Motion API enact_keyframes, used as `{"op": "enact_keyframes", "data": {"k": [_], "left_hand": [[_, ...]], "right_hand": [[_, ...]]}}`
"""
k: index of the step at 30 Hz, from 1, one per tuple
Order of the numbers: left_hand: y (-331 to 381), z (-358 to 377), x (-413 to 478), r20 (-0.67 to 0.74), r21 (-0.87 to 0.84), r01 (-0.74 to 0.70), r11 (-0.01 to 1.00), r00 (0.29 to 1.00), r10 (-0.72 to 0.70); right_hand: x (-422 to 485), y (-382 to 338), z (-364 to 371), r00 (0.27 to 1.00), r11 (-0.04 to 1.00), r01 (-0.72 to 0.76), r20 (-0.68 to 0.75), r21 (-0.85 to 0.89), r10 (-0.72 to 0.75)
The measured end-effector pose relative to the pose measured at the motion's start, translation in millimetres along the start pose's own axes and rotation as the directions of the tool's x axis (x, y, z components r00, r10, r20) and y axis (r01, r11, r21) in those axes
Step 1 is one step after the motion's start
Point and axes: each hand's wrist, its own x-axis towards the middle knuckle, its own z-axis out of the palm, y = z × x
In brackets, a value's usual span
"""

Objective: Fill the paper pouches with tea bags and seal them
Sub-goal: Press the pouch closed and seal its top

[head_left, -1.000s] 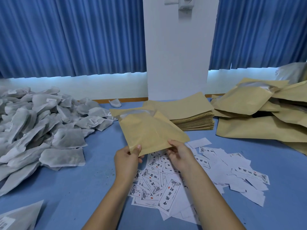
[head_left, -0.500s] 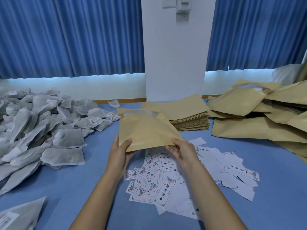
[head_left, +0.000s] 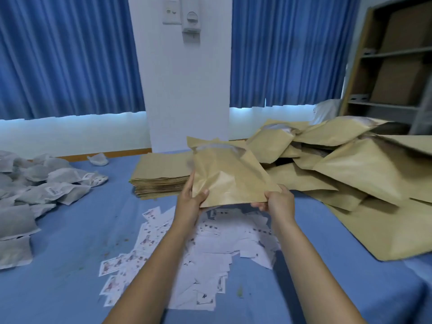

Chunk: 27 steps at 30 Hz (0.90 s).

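A bulging brown paper pouch (head_left: 229, 174) is held up above the blue table, its mouth open at the top. My left hand (head_left: 190, 199) grips its lower left corner, thumb on the front. My right hand (head_left: 278, 202) grips the lower right corner. Behind the pouch lies a flat stack of empty pouches (head_left: 161, 176). White tea bags (head_left: 42, 190) are heaped at the left. To the right, filled pouches (head_left: 350, 169) lie in a loose pile.
Printed paper labels (head_left: 210, 249) are scattered on the blue table (head_left: 70, 265) under my forearms. One stray tea bag (head_left: 98, 159) lies near the wall. A white pillar (head_left: 187, 90) and blue curtains stand behind; a shelf (head_left: 397, 66) is at the far right.
Both hands have carried the pouch to the right, toward the pile of filled pouches. The view has turned right, bringing the shelf into sight.
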Motion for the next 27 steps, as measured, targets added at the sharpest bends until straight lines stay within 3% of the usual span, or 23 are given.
{"op": "enact_keyframes", "data": {"k": [5,8,11,13,15,18,20,21,22,23,25,27], "left_hand": [[-16.9,58.9,12.9,0.175,0.186,-0.056,0.981,0.984,0.023],[-13.9,103.4,33.8,0.215,0.152,-0.065,0.986,0.976,0.031],[-11.8,152.0,63.7,0.204,0.183,-0.051,0.982,0.979,0.013],[-16.4,173.7,80.2,0.222,0.409,-0.031,0.912,0.973,-0.067],[-24.1,183.9,89.1,0.252,0.605,-0.054,0.795,0.959,-0.127],[-36.9,184.7,92.3,0.290,0.736,-0.091,0.671,0.938,-0.190],[-43.7,176.9,89.1,0.340,0.759,-0.214,0.615,0.936,-0.094],[-46.6,170.5,87.0,0.353,0.769,-0.293,0.568,0.935,0.003],[-49.2,162.5,86.1,0.336,0.817,-0.354,0.456,0.934,0.125],[-49.9,153.6,87.5,0.286,0.891,-0.356,0.281,0.922,0.261],[-46.3,129.2,98.9,0.160,0.987,-0.158,-0.039,0.892,0.424],[-41.7,94.8,111.9,0.014,0.972,0.062,-0.225,0.947,0.321]], "right_hand": [[26.9,-8.2,-51.3,0.972,0.974,0.078,-0.231,0.215,-0.026],[53.1,-24.4,-64.3,0.960,0.907,0.155,-0.277,0.393,-0.044],[82.0,-53.2,-65.2,0.979,0.712,0.206,-0.153,0.672,-0.138],[99.1,-63.1,-62.1,0.990,0.614,0.105,-0.024,0.782,-0.139],[110.2,-59.1,-57.0,0.992,0.602,0.012,0.064,0.798,-0.105],[114.1,-40.0,-47.2,0.988,0.658,-0.064,0.140,0.750,-0.063],[114.5,-24.7,-40.4,0.987,0.703,-0.091,0.160,0.705,-0.032],[114.3,-17.2,-36.3,0.986,0.726,-0.104,0.164,0.680,-0.012],[113.6,-10.4,-30.8,0.985,0.746,-0.124,0.169,0.655,0.015],[111.6,-4.5,-24.4,0.983,0.765,-0.150,0.177,0.627,0.048],[104.2,6.5,-9.0,0.970,0.800,-0.216,0.220,0.560,0.107],[92.8,19.4,7.5,0.946,0.832,-0.284,0.280,0.476,0.163]]}}
